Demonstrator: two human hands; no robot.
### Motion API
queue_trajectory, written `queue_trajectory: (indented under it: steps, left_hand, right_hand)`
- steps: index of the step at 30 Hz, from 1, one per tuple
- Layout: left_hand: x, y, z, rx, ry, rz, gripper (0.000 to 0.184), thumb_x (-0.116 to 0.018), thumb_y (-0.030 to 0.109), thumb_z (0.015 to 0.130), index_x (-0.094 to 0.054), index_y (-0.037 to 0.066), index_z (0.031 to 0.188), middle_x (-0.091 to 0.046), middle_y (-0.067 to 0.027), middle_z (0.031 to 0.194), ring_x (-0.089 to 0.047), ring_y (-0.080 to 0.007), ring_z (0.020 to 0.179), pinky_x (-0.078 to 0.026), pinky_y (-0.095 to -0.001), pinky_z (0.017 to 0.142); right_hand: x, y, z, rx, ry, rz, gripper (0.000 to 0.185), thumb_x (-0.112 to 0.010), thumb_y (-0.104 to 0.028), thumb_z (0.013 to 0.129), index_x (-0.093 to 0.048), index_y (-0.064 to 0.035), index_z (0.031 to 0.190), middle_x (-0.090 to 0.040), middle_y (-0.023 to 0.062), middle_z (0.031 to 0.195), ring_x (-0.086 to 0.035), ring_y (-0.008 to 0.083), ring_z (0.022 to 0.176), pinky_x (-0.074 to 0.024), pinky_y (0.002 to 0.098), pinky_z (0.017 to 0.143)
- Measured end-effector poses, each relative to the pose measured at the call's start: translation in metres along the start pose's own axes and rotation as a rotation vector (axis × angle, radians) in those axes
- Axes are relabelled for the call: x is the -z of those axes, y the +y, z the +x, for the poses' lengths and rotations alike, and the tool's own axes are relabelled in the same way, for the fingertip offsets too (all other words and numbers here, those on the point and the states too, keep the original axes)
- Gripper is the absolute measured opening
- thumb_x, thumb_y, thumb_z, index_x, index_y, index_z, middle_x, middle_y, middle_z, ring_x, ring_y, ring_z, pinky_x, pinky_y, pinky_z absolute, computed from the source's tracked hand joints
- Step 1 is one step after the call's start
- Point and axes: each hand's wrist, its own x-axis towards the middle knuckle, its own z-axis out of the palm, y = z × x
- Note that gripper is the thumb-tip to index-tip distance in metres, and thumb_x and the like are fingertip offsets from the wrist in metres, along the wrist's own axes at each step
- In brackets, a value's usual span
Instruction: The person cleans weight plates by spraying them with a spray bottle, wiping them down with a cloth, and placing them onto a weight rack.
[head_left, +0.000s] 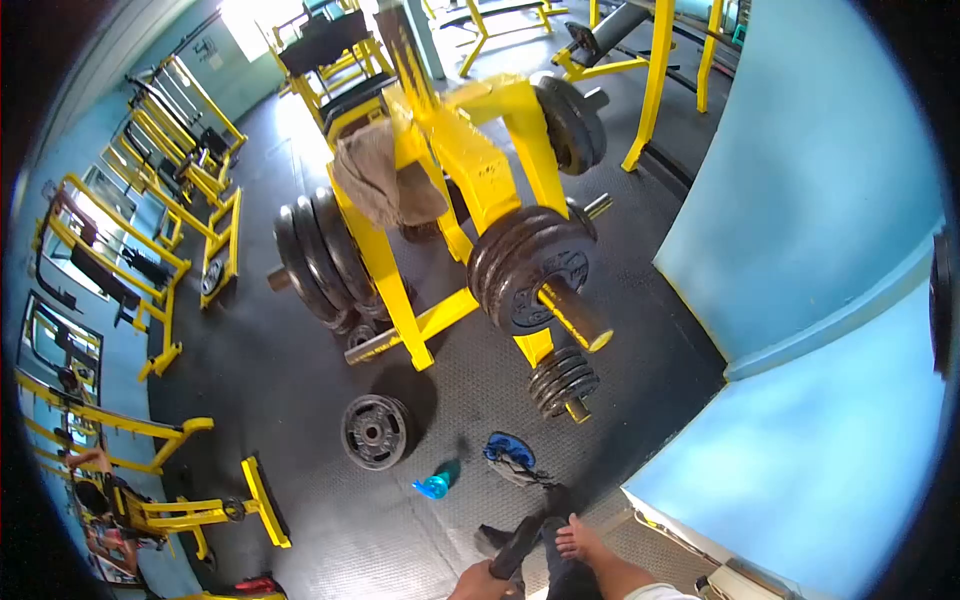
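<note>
My left hand point(483, 581), at the bottom edge, is closed around the near end of a long black strip point(516, 547); its exact kind is unclear. My right hand point(582, 541) is open, its fingers apart, above my dark trouser leg point(570, 575). On the floor ahead lie a blue and black bag-like item point(511, 452) and a turquoise bottle point(434, 486) on its side. A black weight plate point(373, 432) lies left of the bottle.
A yellow plate-loaded machine point(483, 165) stands ahead, with stacked plates point(530, 268) and a brown towel point(375, 175) on it. The blue wall point(800, 200) is on the right. Yellow machines point(190, 510) line the left, where another person point(95, 495) is.
</note>
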Motion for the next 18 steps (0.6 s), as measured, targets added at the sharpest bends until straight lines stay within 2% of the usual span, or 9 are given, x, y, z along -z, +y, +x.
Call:
queue_trajectory:
  steps: [3,4,5,7,9,13,15,16,18]
  left_hand:
    - [0.043,0.03,-0.066,-0.151,0.001,-0.325,0.051,-0.078,0.013,0.066,-0.062,-0.003,0.111,-0.067,-0.0156,0.099,-0.063,-0.0265,0.088,-0.05,-0.039,0.079]
    - [0.056,0.039,-0.088,-0.2,-0.015,-0.513,0.053,-0.081,0.01,0.063,-0.062,-0.005,0.11,-0.066,-0.0154,0.103,-0.064,-0.0259,0.092,-0.051,-0.0375,0.084]
    - [0.078,0.075,-0.122,0.006,0.009,-0.337,0.047,-0.08,0.019,0.066,-0.065,0.0,0.106,-0.069,-0.0107,0.092,-0.066,-0.0186,0.081,-0.051,-0.03,0.075]
    - [0.089,0.07,-0.145,0.021,0.111,-0.429,0.043,-0.078,0.009,0.07,-0.063,-0.004,0.108,-0.068,-0.0078,0.093,-0.063,-0.0147,0.08,-0.051,-0.0303,0.076]
    - [0.092,0.057,-0.159,-0.134,0.218,-0.573,0.04,-0.08,0.016,0.073,-0.063,-0.004,0.104,-0.067,-0.0088,0.091,-0.063,-0.0146,0.08,-0.052,-0.0304,0.074]
    - [0.096,0.004,-0.165,-0.124,0.456,-0.687,0.034,-0.077,0.007,0.067,-0.064,-0.003,0.097,-0.067,-0.0085,0.085,-0.063,-0.0156,0.074,-0.051,-0.0291,0.072]
    - [0.086,-0.029,-0.158,-0.2,0.461,-0.749,0.028,-0.072,0.005,0.067,-0.063,-0.003,0.093,-0.066,-0.0083,0.079,-0.062,-0.0162,0.07,-0.051,-0.0298,0.068]
    - [0.081,-0.04,-0.155,-0.34,0.416,-0.905,0.027,-0.071,0.007,0.068,-0.063,-0.003,0.092,-0.065,-0.0083,0.077,-0.062,-0.0176,0.069,-0.051,-0.031,0.068]
    - [0.072,-0.065,-0.133,-0.612,0.359,-1.084,0.026,-0.069,0.019,0.072,-0.061,-0.002,0.086,-0.062,-0.0087,0.073,-0.06,-0.0221,0.066,-0.05,-0.035,0.067]
  right_hand:
    - [-0.057,-0.007,-0.053,-0.187,-0.603,0.229,0.065,-0.04,-0.064,0.089,-0.06,-0.0064,0.11,-0.063,0.014,0.108,-0.059,0.0332,0.097,-0.0457,0.0502,0.086]
    - [-0.083,-0.009,-0.077,-0.197,-0.613,0.229,0.065,-0.04,-0.064,0.089,-0.06,-0.0064,0.11,-0.063,0.014,0.108,-0.059,0.0332,0.097,-0.0457,0.0502,0.086]
    - [-0.113,-0.008,-0.104,-0.196,-0.825,0.339,0.062,-0.04,-0.062,0.089,-0.061,-0.0073,0.11,-0.062,0.0132,0.111,-0.058,0.0319,0.101,-0.0434,0.0494,0.091]
    - [-0.153,-0.011,-0.148,-0.169,-1.235,0.571,0.057,-0.041,-0.057,0.09,-0.063,-0.0091,0.111,-0.061,0.0116,0.119,-0.056,0.0294,0.11,-0.0387,0.0478,0.101]
    - [-0.166,-0.024,-0.137,-0.072,-0.846,0.402,0.056,-0.043,-0.055,0.09,-0.062,-0.0088,0.114,-0.061,0.0096,0.121,-0.055,0.0292,0.113,-0.0396,0.0478,0.101]
    - [-0.164,-0.065,-0.186,0.124,-0.999,0.421,0.055,-0.038,-0.05,0.096,-0.059,-0.004,0.118,-0.066,0.0108,0.109,-0.063,0.0245,0.096,-0.0502,0.0418,0.089]
    - [-0.149,-0.076,-0.203,0.157,-1.364,0.235,0.054,-0.042,-0.05,0.096,-0.06,-0.0026,0.114,-0.066,0.0093,0.104,-0.063,0.0194,0.091,-0.0518,0.0384,0.084]
    - [-0.143,-0.079,-0.212,0.258,-1.226,0.078,0.048,-0.058,-0.047,0.09,-0.061,-0.0019,0.107,-0.066,0.008,0.096,-0.063,0.0168,0.084,-0.0523,0.0351,0.079]
    - [-0.141,-0.093,-0.243,0.405,-1.133,-0.145,0.051,-0.066,-0.045,0.083,-0.06,0.0003,0.105,-0.065,0.0079,0.091,-0.063,0.0181,0.082,-0.052,0.0351,0.078]
